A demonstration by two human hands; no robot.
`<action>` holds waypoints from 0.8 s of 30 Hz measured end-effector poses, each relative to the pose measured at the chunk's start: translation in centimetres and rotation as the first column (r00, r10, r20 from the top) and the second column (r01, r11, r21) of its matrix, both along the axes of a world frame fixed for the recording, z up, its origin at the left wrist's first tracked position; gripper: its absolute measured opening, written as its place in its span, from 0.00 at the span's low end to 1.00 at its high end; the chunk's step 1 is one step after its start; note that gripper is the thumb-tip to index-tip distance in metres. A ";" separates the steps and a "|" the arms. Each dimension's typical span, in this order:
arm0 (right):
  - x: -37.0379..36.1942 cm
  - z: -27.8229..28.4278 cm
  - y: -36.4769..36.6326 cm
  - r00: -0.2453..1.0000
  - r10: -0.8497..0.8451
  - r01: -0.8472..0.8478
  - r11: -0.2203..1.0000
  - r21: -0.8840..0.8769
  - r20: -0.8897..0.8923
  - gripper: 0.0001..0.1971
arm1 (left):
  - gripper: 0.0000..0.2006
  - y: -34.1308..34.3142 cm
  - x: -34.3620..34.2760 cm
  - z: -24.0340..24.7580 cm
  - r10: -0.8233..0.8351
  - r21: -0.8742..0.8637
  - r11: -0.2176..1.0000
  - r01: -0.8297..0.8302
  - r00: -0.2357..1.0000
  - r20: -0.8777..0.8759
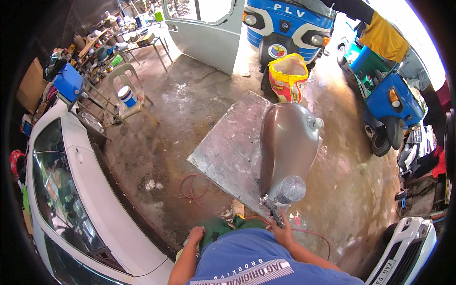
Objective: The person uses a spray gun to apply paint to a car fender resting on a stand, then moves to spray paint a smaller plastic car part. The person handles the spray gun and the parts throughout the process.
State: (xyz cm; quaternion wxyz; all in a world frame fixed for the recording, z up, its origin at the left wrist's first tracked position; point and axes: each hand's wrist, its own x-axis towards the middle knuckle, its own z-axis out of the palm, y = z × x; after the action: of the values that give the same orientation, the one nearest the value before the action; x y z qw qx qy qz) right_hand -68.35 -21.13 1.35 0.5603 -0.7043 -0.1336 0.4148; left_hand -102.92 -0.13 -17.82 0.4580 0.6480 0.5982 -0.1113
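Note:
My right hand (283,232) is closed around the handle of a spray gun (272,210). The gun carries a translucent cup (290,190) on top, and its nozzle end points forward at the near end of a fuel tank (292,142). The tank is smooth and grey-brown, with a pale cap or covered filler (315,124) on its far right part. It sits over a flat, paint-stained board (232,142). My left hand (196,234) hangs beside my left thigh with its fingers curled in, apart from the tank and the gun; nothing shows in it.
A red hose (313,233) runs near my right hand and loops (194,186) on the floor. At left are a white car body (109,204) and a plastic chair (124,83) holding a bucket (127,96). A yellow-red sack (288,78) stands beyond the tank, before a blue vehicle (285,28).

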 end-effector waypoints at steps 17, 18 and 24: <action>-5.8 -1.4 24.5 0.996 -0.025 0.024 1.000 0.007 0.082 0.28 | 0.26 21.5 -7.6 -3.2 0.090 -0.027 0.995 -0.091 0.995 -0.051; -6.7 -1.1 26.7 0.996 -0.006 0.009 1.000 -0.030 0.087 0.27 | 0.26 23.5 -9.2 -4.2 0.085 0.000 0.996 -0.085 0.995 -0.049; -13.4 0.2 40.3 0.968 0.132 -0.121 0.991 -0.065 0.214 0.28 | 0.21 35.8 -15.5 -2.7 0.370 -0.268 0.905 -0.329 0.921 0.118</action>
State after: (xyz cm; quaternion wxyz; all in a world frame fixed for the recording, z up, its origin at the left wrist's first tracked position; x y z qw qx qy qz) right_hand -81.80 19.18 1.56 0.4964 -0.7498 -0.2279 0.3735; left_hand -118.42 35.70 -20.53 0.5945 0.4759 0.6466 -0.0450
